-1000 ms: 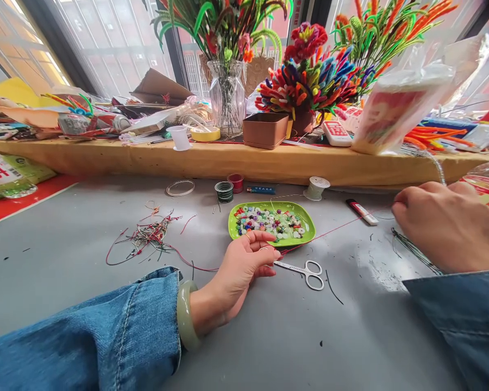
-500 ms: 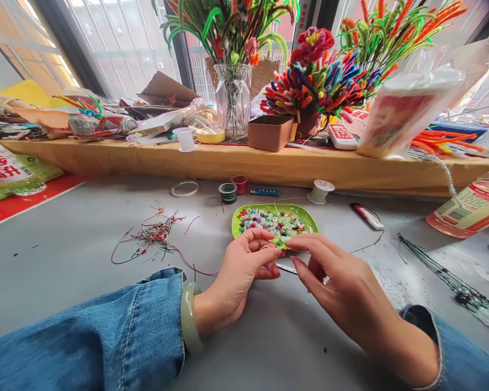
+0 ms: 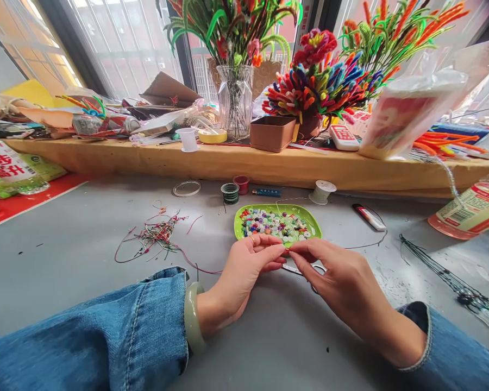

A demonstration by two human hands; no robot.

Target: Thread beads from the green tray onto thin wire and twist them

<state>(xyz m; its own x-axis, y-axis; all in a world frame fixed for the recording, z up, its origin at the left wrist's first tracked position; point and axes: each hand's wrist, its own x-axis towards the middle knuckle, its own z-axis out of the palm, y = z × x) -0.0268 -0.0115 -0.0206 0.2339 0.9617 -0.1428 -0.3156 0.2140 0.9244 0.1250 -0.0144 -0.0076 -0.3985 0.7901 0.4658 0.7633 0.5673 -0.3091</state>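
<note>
My left hand (image 3: pixel 242 279) is closed in a pinch on a thin dark red cord (image 3: pixel 201 269), which trails left across the table. Fingertip to fingertip with it, my right hand (image 3: pixel 342 279) pinches the same cord, and a thin strand runs out to the right beyond it. Whatever sits between the fingertips is too small to make out. Just behind the hands lies a green tray (image 3: pixel 237 227) of mixed beads (image 3: pixel 264 221). Scissors (image 3: pixel 293 269) rest partly under my right hand.
Thread spools (image 3: pixel 230 194) and a white spool (image 3: pixel 322 191) stand behind the tray. Cord scraps (image 3: pixel 158 233) lie left. A lighter-like red and white piece (image 3: pixel 369 217), dark beaded cords (image 3: pixel 436 271) and a bottle (image 3: pixel 468 209) are right. A cluttered ledge (image 3: pixel 146 157) runs behind.
My right hand has moved in to the left, its thumb and forefinger closing on the cord against my left fingertips. More of the scissors shows now.
</note>
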